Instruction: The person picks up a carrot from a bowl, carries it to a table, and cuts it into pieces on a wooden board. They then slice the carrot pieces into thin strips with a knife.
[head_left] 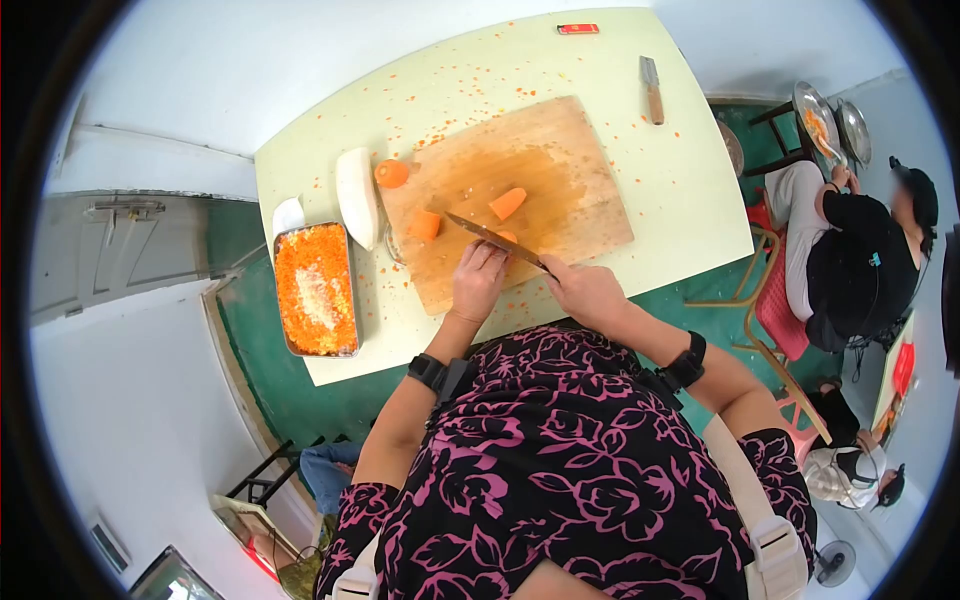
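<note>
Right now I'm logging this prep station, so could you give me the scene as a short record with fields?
Right hand: grips a knife by its handle
Left hand: fingers close beside the blade; what they hold is hidden
Cutting board: carrot pieces on it
Left of board: long white vegetable; tray of chopped orange food, paler bits on top
Table's far side: wooden-handled blade; small red item

Wooden board (565, 150), matt; knife blade (485, 234) seemingly metal.
</note>
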